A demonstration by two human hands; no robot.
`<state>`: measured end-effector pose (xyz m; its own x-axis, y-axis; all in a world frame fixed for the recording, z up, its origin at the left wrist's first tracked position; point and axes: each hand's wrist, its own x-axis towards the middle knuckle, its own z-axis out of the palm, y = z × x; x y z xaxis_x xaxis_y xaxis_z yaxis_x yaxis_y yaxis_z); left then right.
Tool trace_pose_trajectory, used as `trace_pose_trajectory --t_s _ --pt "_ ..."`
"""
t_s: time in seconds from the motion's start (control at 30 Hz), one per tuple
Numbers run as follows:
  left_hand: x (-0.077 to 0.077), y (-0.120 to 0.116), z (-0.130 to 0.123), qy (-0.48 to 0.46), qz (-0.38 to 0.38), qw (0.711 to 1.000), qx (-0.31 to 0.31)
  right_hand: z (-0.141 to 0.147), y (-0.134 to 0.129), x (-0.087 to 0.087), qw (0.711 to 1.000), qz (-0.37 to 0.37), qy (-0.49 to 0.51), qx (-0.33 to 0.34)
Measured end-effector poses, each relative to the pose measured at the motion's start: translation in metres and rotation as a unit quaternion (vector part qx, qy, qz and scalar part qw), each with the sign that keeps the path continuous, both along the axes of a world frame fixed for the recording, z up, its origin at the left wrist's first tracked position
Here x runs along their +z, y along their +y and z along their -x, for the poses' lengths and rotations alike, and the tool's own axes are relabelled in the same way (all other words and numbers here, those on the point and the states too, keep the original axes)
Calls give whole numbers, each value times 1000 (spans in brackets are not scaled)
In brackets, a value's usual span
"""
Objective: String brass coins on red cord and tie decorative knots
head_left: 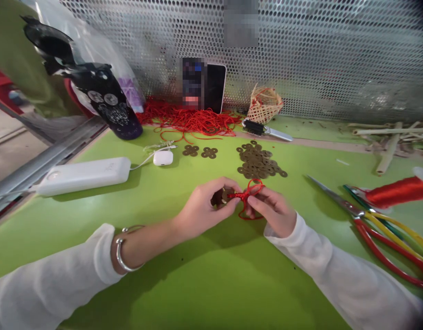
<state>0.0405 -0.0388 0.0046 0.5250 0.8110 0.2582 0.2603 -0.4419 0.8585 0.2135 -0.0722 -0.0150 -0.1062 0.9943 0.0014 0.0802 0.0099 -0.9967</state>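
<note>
Between my two hands, above the green tabletop, is a red cord [244, 196] with a knotted stretch and loose loops. My left hand [206, 204] pinches the knotted part at its left end; bronze-coloured coins [217, 198] show inside the curl of its fingers, partly hidden. My right hand [275, 208] is closed, thumb against fingers, on the cord just right of the knot. A loop rises above the fingertips and another hangs below them. Beyond the hands lies a pile of holed coins [258, 160]. To its left sit two small coin clusters [208, 152], each in a flower-like shape.
Red-handled scissors [356, 213] and a red thread spool [399, 191] lie at right. A white power bank [84, 176], an earbud case [163, 158] and a dark bottle [110, 101] stand left. Behind are tangled red cords [194, 121], a phone [215, 87], a brush [266, 130] and a woven basket [264, 104].
</note>
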Motion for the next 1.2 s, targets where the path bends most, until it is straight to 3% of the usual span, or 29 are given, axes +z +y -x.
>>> trace_pose_trajectory --t_s 0.3,0.63,0.83,1.07,1.2 --pt "-1 -1 0 -24 11 1000 -4 0 -1 -8 998 -60 -29 -14" --pt "-2 5 1 -27 54 998 -2 -5 1 -6 994 -73 -58 -47" --pt "-5 8 1 -24 63 998 3 -11 7 -16 990 -115 -76 4" --pt "-5 8 1 -33 69 997 -7 1 4 -13 987 -121 -73 -77" --pt "-6 9 2 -49 77 996 -9 2 4 -9 973 -174 -115 -98"
